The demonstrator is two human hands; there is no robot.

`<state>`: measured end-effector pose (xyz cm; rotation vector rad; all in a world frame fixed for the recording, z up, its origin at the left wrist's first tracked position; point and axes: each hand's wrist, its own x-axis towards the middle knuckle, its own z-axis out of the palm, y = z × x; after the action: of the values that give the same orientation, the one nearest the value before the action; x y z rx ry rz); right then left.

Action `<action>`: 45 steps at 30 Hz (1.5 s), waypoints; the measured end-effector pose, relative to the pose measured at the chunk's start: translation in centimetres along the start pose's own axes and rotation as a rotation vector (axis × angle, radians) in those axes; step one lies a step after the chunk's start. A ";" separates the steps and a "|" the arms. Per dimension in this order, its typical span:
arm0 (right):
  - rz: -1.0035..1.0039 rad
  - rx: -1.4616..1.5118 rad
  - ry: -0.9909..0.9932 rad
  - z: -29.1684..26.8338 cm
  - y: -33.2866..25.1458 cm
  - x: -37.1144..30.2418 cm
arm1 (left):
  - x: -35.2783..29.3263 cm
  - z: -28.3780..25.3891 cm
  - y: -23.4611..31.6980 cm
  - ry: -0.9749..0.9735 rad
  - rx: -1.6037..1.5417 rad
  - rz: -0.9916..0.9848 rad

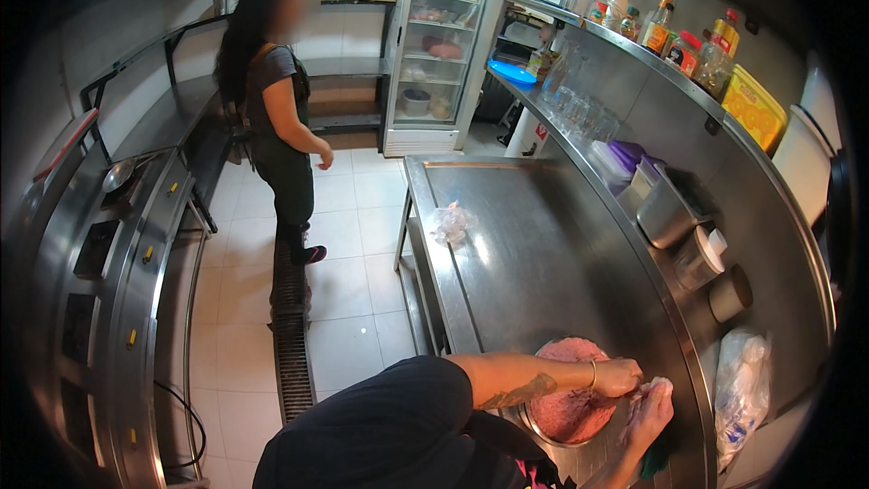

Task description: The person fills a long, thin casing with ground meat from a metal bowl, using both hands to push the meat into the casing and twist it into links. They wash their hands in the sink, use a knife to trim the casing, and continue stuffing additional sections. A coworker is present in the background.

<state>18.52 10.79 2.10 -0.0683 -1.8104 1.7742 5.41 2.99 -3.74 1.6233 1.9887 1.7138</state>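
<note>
A round metal bowl (532, 423) full of pink minced meat (572, 405) stands at the near end of the steel table (543, 254). My left forearm, with a bracelet at the wrist, reaches across above the meat. Just past the bowl's right side, my left hand (619, 378) is closed in a fist. My right hand (648, 412) is close beside it, its fingers curled together. Something pale shows at the right hand's fingertips; whether it is thin plastic or bits of meat I cannot tell. What either hand holds is hidden.
A crumpled clear plastic bag (453, 223) lies on the table's far left. Along the right wall are metal containers (672, 208), glasses (579, 109), a wrapped plastic bundle (742, 389) and a bottle shelf. Another person (281, 100) stands left of the table, near a glass-door fridge (444, 54).
</note>
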 end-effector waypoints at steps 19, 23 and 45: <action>-0.035 -0.113 -0.003 0.7 0.5 1.2 | -3.0 -1.0 5.1 0.088 -0.140 -0.317; -0.074 -0.112 -0.018 -0.5 1.3 1.5 | -2.9 -0.5 3.9 0.007 -0.273 -0.389; -0.021 -0.032 0.016 -0.7 -0.1 1.0 | -2.8 -2.5 6.2 -0.090 -0.248 -0.325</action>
<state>18.03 11.85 2.49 -0.0752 -1.8220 1.7257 9.08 -1.77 0.30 1.2006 1.7936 1.6528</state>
